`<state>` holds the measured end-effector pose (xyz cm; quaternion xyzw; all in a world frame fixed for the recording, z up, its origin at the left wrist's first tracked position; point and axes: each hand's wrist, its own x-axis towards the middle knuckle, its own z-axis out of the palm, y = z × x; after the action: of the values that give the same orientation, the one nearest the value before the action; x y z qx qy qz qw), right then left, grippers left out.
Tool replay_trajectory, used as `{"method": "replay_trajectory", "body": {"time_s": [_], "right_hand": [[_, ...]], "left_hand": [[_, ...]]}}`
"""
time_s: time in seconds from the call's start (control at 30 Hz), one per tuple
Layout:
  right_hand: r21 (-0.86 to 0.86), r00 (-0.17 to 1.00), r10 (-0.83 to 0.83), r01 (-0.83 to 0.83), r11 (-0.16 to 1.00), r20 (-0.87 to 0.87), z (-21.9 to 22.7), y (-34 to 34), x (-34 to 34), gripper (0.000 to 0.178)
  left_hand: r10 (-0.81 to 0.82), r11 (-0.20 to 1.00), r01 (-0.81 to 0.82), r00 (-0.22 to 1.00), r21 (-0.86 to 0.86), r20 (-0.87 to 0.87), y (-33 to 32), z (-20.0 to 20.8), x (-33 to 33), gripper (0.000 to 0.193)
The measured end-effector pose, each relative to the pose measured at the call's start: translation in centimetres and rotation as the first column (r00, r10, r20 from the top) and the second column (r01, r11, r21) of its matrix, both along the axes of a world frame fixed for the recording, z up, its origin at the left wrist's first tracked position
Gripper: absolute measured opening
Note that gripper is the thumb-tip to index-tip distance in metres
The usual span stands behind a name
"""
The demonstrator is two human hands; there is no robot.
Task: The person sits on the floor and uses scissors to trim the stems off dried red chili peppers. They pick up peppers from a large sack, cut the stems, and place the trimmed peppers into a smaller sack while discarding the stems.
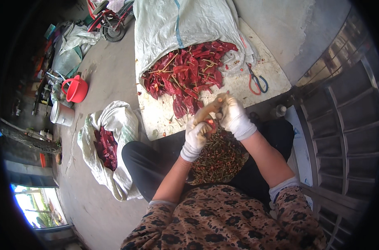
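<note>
Both my hands wear white gloves with tan, stained fingers, and they meet over the near edge of the board. In my left hand [198, 130] is a dried red chili pepper [211, 123], its fingers closed round it. My right hand [232, 114] is closed close to the left fingertips; what it pinches is too small to make out. Below them, between my legs, lies a heap of chili stems and scraps [218, 160]. Just beyond, dried red chilies [185, 73] spill from the mouth of a white woven sack [156, 31] onto the pale board [154, 114].
Scissors [257, 83] with red and dark handles lie on the board's right side. At my left stands an open white sack [125, 125] holding red chilies [106, 148]. Further left are a red bucket [77, 91] and a white bucket [62, 113]. Metal bars [343, 125] rise at right.
</note>
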<state>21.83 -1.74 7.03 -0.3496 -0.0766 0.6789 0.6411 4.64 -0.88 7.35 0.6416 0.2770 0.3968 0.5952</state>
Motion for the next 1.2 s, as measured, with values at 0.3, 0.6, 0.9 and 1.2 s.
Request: {"method": "replay_trajectory", "body": {"time_s": [0.3,0.6,0.9,1.2], "right_hand": [[-0.375,-0.459,0.171,-0.4,0.836,0.872,4.8,-1.9,1.9,0.062],[-0.077,-0.38,-0.07,-0.357,0.931,0.922,1.9,-0.4,0.8,0.033],[-0.109,-0.487,-0.072,-0.334,0.936,0.87,1.1,0.5,-0.6,0.029],[0.062,-0.364,-0.109,-0.14,0.988,0.925,0.9,2.0,-2.1,0.033]], "left_hand": [[0.312,0.827,-0.389,0.918,-0.407,-0.244,4.9,-6.0,-5.4,0.027],[0.52,0.849,-0.431,0.579,0.305,-0.628,11.4,-9.9,-1.5,0.048],[0.572,0.815,-0.446,0.514,0.37,-0.639,11.6,-12.9,-0.7,0.059],[0.439,0.857,-0.419,0.898,-0.299,-0.002,7.9,-5.5,-2.1,0.028]]}}
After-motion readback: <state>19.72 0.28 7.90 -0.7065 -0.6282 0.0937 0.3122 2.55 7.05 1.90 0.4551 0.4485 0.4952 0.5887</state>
